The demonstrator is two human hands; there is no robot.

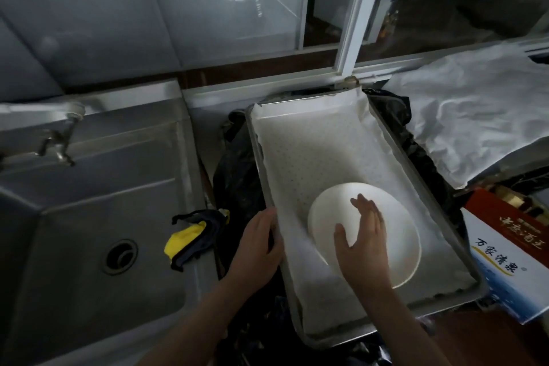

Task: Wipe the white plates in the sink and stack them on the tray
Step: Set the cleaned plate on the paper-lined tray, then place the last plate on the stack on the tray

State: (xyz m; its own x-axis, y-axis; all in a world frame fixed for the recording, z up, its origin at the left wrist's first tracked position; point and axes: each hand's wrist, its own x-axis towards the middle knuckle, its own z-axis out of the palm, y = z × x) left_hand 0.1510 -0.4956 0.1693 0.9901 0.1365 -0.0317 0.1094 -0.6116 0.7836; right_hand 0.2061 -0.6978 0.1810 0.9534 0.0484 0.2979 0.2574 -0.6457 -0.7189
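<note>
An upturned white plate (399, 249) lies in the near half of the metal tray (254, 142), on a white dotted liner. Doubled edges on its left side suggest other plates under it. My right hand (364, 236) rests palm down on the plate's left part, fingers spread and gripping nothing. My left hand (259, 244) grips the tray's left rim, with the fingers curled over the edge. The steel sink (89, 217) at the left holds no plates that I can see.
A yellow and dark cloth (193, 236) lies on the sink's right edge, with a tap (59, 142) at its back left. Black plastic (237, 178) lies under the tray. A printed carton (511, 252) stands at the right, and a crumpled white sheet (475, 107) lies behind it.
</note>
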